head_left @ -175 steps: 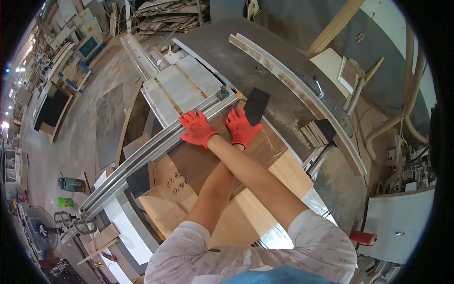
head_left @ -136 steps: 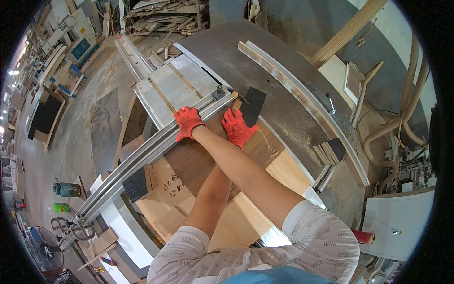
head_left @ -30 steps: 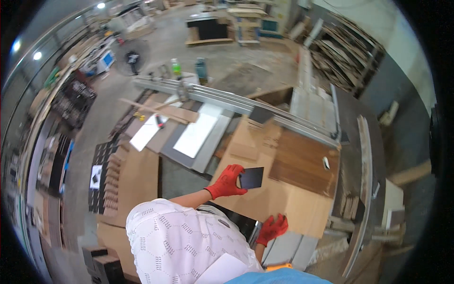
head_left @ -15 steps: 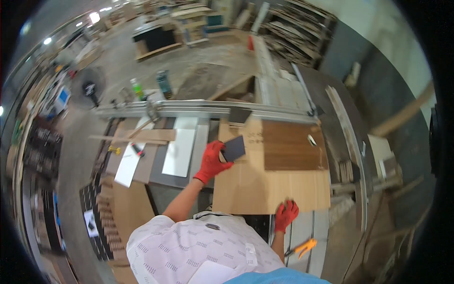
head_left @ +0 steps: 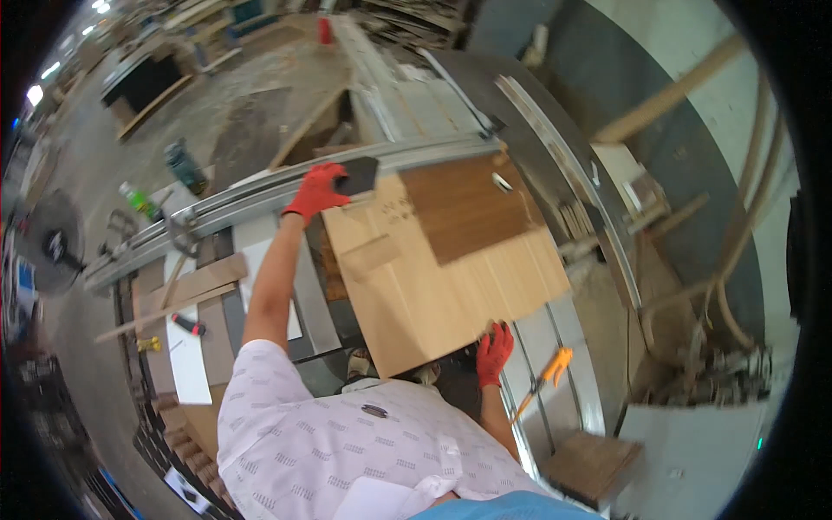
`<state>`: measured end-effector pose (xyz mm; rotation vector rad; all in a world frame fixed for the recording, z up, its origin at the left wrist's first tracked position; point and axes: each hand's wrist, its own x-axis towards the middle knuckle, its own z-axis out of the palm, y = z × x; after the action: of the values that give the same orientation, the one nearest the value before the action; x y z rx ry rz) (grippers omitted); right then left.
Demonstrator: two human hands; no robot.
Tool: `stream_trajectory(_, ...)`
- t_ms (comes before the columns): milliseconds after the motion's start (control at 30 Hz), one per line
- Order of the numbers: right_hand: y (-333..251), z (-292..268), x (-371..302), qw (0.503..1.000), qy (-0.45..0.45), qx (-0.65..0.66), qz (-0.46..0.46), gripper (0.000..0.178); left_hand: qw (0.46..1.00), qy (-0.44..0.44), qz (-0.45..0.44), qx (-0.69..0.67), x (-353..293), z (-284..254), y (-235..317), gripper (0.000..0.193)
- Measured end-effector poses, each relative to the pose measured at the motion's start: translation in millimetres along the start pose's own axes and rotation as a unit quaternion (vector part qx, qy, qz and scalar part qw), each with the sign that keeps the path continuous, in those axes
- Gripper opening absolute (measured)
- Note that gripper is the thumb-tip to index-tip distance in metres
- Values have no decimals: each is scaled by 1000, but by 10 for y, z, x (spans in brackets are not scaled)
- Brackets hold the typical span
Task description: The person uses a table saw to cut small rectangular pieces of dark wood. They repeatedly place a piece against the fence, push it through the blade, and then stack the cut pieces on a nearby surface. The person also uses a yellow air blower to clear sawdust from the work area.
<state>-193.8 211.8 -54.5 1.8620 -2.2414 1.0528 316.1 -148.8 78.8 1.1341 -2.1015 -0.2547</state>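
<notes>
A large light wood panel (head_left: 433,299) lies in front of me, with a darker brown board (head_left: 468,208) on its far right part. At its far left corner, beside a metal rail, my left hand (head_left: 316,192) in a red glove is closed around a small dark grey flat piece (head_left: 360,176). My right hand (head_left: 495,354), also red-gloved, is at the panel's near edge, fingers curled against it. Lower on the panel shows a tan rectangle (head_left: 368,254); whether it is a separate piece or a shadow, I cannot tell.
The long metal rail (head_left: 251,195) runs behind the panel. To the left lie a white strip (head_left: 189,368), wooden strips (head_left: 204,284) and a red-and-black tool (head_left: 188,325). An orange-handled tool (head_left: 556,367) is right of my right hand. A fan (head_left: 56,245) stands far left.
My left hand has carried the dark grey piece from above the panel out to its far corner by the rail. The view has turned right; my right hand remains at the near edge.
</notes>
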Motion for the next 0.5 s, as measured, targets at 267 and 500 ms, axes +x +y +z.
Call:
stream_trajectory(267,788,-711,-153,968,125,-151,155,44,995,67,8,78,-502,229,576,74)
stream_trajectory(500,1807,-1166,252,855,-80,-225,461,75,983,-149,67,-87,-1633,1322,2063,68)
